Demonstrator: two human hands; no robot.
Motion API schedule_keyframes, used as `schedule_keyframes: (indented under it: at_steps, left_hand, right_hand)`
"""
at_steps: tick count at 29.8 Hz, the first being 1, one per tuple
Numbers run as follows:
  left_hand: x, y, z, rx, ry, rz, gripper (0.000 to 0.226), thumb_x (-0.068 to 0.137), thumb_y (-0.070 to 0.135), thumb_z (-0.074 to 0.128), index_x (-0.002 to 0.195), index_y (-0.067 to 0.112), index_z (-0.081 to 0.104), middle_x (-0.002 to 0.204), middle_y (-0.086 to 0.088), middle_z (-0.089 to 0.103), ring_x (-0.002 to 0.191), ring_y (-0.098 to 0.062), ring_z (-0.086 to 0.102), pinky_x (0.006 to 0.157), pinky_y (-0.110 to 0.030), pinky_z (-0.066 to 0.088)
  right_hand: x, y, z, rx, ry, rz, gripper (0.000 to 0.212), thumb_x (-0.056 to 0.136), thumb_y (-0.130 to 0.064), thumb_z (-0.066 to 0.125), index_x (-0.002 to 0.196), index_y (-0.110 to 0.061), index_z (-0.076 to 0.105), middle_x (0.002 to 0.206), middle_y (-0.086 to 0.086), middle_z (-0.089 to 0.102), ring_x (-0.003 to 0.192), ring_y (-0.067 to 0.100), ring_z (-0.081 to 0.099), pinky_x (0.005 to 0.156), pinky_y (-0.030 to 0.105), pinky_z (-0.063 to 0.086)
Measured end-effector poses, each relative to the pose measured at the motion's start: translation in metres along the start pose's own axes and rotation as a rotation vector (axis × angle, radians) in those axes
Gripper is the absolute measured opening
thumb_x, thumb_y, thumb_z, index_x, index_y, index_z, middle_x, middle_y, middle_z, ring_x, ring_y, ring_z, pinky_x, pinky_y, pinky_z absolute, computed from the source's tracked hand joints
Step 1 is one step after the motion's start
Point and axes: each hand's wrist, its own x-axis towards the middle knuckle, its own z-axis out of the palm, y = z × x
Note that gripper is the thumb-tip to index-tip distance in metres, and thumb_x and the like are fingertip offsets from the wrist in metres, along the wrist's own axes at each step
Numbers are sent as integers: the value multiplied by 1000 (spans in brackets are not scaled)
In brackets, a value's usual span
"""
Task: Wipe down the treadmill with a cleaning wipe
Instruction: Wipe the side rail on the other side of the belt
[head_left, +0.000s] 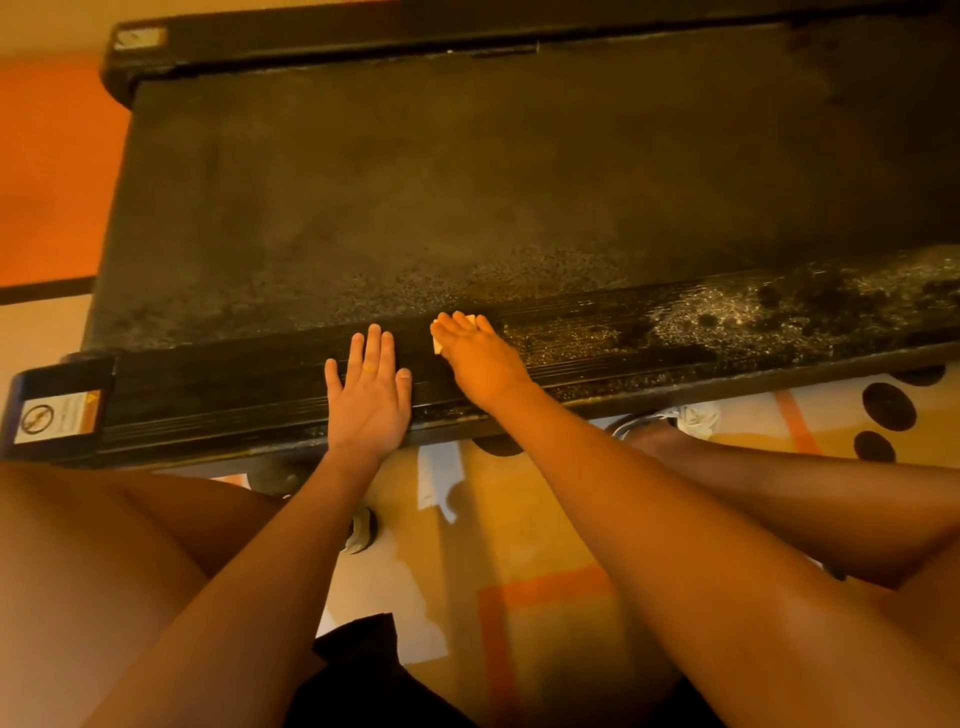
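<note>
White and limp, the cleaning wipe (437, 344) likely bunches, so the right hand (480, 358) pins it under a flat grip on the treadmill rail (597, 335), left hand (370, 400) spread beside.

treadmill (467, 182) on patterned carpet (545, 519); white shoe (693, 418) beside.

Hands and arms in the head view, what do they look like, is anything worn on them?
Both are bare: no sleeve shows on the left arm or the right arm, and there are no gloves and no watch. The left hand wears a thin yellow ring on one finger. No ring shows on the right hand.
</note>
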Motion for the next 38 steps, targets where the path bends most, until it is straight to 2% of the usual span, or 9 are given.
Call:
schedule_keyframes:
  at_steps: [3,6,9,20,25,29,34,36,38]
  left_hand:
    - [-1,2,-2,6,-1,-6,60,107,42,12,161,17,6,169,-1,-1,155,-21,-5,124,-54,3]
    - [-2,3,-1,-10,10,-7,59,107,42,12,161,18,7,169,-1,-1,155,-21,-5,124,-53,3]
    - [-1,3,0,-3,20,-12,59,107,43,12,161,19,7,169,0,-1,155,-20,-5,123,-53,2]
    - [-1,3,3,1,42,-16,59,107,42,14,161,18,9,169,0,1,155,-19,-4,124,-53,2]
    - [-1,4,6,-3,68,-23,61,106,44,9,161,18,11,168,0,3,155,-19,-3,124,-53,3]
    - [-1,3,6,-4,70,-18,63,104,46,6,161,19,11,168,1,3,155,-19,-3,124,-52,2]
    - [0,3,4,-13,45,-22,65,103,48,3,161,20,8,168,3,-1,154,-16,-8,124,-52,0]
    - [0,3,4,-17,48,-31,64,104,48,4,161,20,8,168,3,0,154,-17,-6,124,-52,0]
    - [-1,4,4,-17,55,-39,63,104,47,5,161,20,9,168,2,1,155,-17,-5,124,-52,0]
  right_hand:
    - [21,28,-17,-1,-136,35,62,100,2,46,157,-16,29,162,10,30,148,36,27,119,49,29]
    - [25,68,-34,103,-164,97,44,106,-14,48,149,-22,49,150,14,49,136,38,45,110,52,40]
    - [18,97,-43,210,-124,126,35,103,-25,56,138,-23,61,144,13,57,130,35,53,111,50,40]
    - [24,84,-44,360,-188,31,34,100,-26,62,134,-23,64,138,9,62,122,30,59,109,44,43]
    - [-10,157,-78,317,-234,156,34,97,-22,65,132,-21,65,126,14,68,102,17,60,91,27,36]
    - [-1,150,-71,318,-212,157,34,98,-26,64,132,-24,65,128,13,67,117,31,58,104,40,41]
    - [28,92,-55,392,-193,50,32,100,-24,62,132,-22,65,129,15,65,114,33,58,93,36,43]
    - [21,101,-58,360,-194,45,34,101,-24,60,134,-22,64,128,17,64,115,34,57,90,35,41]
    - [4,131,-65,321,-186,85,35,101,-26,58,136,-25,62,128,17,63,122,36,54,97,37,39]
